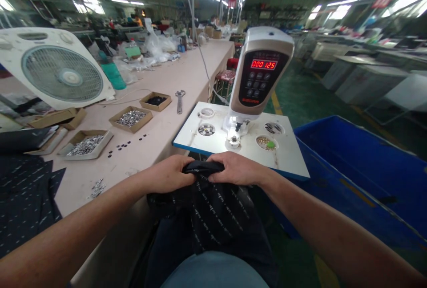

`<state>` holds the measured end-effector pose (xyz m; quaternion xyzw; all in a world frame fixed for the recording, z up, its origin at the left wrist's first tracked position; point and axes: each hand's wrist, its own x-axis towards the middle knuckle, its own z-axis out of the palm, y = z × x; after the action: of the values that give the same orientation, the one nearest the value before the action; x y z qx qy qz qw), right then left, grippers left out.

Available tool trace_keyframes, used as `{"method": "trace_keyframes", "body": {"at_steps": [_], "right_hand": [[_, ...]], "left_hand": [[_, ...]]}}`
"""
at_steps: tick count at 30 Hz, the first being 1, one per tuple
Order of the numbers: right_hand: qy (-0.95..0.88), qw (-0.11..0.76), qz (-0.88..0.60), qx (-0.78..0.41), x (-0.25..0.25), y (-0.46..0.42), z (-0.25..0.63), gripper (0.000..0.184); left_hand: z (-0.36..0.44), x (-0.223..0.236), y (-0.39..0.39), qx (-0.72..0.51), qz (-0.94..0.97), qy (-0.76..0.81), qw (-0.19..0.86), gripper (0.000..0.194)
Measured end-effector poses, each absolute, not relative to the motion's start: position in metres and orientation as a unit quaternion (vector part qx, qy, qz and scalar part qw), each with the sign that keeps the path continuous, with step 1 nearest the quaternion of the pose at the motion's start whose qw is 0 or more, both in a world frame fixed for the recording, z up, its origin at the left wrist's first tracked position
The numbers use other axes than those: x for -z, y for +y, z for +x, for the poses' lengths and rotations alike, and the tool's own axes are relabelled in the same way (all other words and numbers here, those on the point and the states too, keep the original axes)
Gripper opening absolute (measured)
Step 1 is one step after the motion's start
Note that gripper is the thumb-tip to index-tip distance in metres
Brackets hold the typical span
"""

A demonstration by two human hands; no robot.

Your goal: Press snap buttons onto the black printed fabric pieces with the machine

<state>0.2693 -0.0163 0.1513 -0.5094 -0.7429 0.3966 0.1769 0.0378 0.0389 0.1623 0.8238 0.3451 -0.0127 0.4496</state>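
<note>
A dark garment (pixel 216 212) with rows of small white print hangs from both my hands over my lap. My left hand (pixel 170 173) pinches one end of its folded dark band, and my right hand (pixel 233 170) grips the other end, a short stretch of band showing between them. Which part of the garment the band is cannot be told. Just beyond my hands stands a snap-fastening machine (pixel 260 74) with a red display reading 000125. Its white work plate (pixel 240 145) has round wells holding small metal parts. My fingers are near the plate's front edge.
On the long table (pixel 160 132) at left lie boxes of metal snaps (pixel 131 118), a box of black parts (pixel 155 100), an adjustable wrench (pixel 180 101), loose snap pieces (pixel 97 188) and a box fan (pixel 66 72). More printed fabric (pixel 26 203) lies at far left. A blue bin (pixel 360 168) stands right.
</note>
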Motion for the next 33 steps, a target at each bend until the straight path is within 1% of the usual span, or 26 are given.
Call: {"method": "trace_keyframes", "body": {"at_steps": [1,3,6,9,13,19,23,26,29,33], "right_hand": [[-0.734,0.178,-0.519,-0.401,-0.150,-0.017,0.269,0.025],[-0.718,0.188,-0.522,-0.422,-0.149,-0.017,0.268,0.021],[-0.707,0.202,-0.511,-0.445,-0.153,-0.017,0.265,0.023],[-0.717,0.211,-0.506,-0.430,-0.160,-0.015,0.262,0.025],[-0.727,0.190,-0.508,-0.420,-0.166,-0.009,0.260,0.026],[-0.731,0.174,-0.488,-0.445,-0.156,-0.003,0.252,0.025],[-0.738,0.168,-0.487,-0.435,-0.152,0.000,0.243,0.026],[-0.740,0.162,-0.485,-0.436,-0.152,0.003,0.235,0.025],[-0.743,0.153,-0.479,-0.442,-0.153,0.006,0.227,0.025],[-0.739,0.121,-0.488,-0.450,-0.150,0.009,0.216,0.025]], "left_hand": [[0.037,-0.163,0.039,0.017,0.810,0.354,0.467,0.021],[0.037,-0.163,0.039,0.011,0.782,0.366,0.505,0.023],[0.036,-0.162,0.039,0.001,0.737,0.378,0.561,0.025],[0.034,-0.162,0.038,0.005,0.687,0.386,0.616,0.027],[0.027,-0.156,0.034,-0.020,0.626,0.386,0.677,0.029],[0.015,-0.132,0.021,-0.108,0.598,0.382,0.696,0.025],[0.006,-0.117,0.012,-0.149,0.548,0.359,0.741,0.029],[0.000,-0.111,0.008,-0.146,0.515,0.358,0.765,0.034],[-0.004,-0.107,0.005,-0.144,0.511,0.373,0.761,0.033],[-0.007,-0.095,0.001,-0.187,0.504,0.387,0.749,0.028]]}}
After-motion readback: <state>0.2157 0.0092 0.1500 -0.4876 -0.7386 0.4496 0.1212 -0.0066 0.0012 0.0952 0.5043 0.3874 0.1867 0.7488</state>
